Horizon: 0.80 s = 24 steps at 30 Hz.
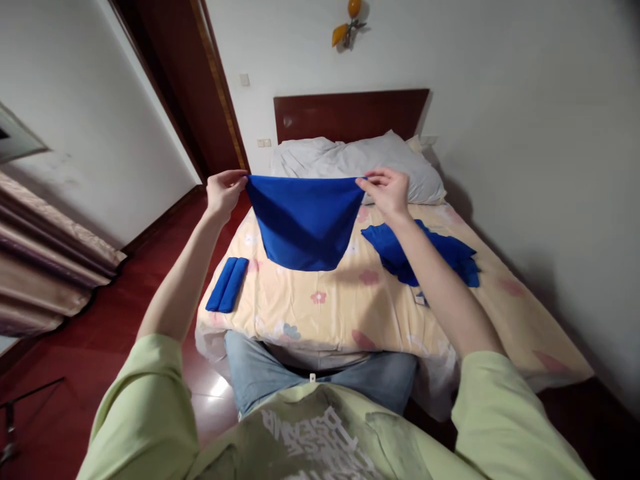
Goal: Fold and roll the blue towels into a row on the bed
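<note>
A blue cloth (307, 223) hangs stretched between my two hands above the bed, its top edge taut and its lower edge rounded. My left hand (225, 193) pinches the upper left corner between thumb and fingers. At the upper right corner, my right hand (387, 190) grips the cloth the same way. Two rolled blue cloths (227, 285) lie side by side on the left edge of the bed. To the right, partly behind my right forearm, a loose heap of blue cloths (445, 253) lies spread out.
The bed has a yellow flowered sheet (320, 320), grey-white pillows (370, 160) and a dark red headboard (350, 117) against the wall. A curtain (45, 267) hangs at the left. Below it runs a red floor (160, 267), with a dark thin stand (10, 420) at the lower left.
</note>
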Each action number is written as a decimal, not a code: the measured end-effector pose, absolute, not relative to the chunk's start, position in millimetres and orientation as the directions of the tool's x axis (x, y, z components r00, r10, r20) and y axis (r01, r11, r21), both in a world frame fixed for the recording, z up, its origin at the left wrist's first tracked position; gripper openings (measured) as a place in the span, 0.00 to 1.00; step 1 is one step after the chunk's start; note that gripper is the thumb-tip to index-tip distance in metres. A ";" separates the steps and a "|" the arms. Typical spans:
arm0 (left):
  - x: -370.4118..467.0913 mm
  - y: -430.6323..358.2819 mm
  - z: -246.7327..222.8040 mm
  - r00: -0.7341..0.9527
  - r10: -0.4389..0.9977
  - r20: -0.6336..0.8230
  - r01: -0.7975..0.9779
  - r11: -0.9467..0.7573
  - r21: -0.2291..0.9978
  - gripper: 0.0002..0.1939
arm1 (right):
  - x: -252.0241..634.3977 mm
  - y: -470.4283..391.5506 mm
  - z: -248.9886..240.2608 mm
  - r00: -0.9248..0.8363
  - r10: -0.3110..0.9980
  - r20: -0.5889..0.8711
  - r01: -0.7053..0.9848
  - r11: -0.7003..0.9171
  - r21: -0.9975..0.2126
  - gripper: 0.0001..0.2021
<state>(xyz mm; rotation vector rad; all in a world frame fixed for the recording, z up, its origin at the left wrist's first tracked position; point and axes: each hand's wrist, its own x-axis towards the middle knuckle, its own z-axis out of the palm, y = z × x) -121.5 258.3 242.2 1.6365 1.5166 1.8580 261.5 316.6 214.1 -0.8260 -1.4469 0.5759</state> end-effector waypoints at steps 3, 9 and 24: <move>-116.0 257.2 244.5 -0.323 0.758 0.566 0.409 -0.428 0.806 0.12 | 271.1 311.9 214.2 0.092 0.783 0.615 0.121 0.604 -0.788 0.18; -107.1 247.0 239.7 -0.287 0.840 0.460 0.273 -0.389 0.880 0.09 | 293.8 291.4 211.9 0.087 0.822 0.562 0.144 0.548 -0.824 0.19; -107.5 226.3 222.2 0.023 0.960 0.280 0.337 -0.271 0.902 0.12 | 347.5 239.9 217.0 0.048 0.957 0.285 0.127 0.277 -0.952 0.21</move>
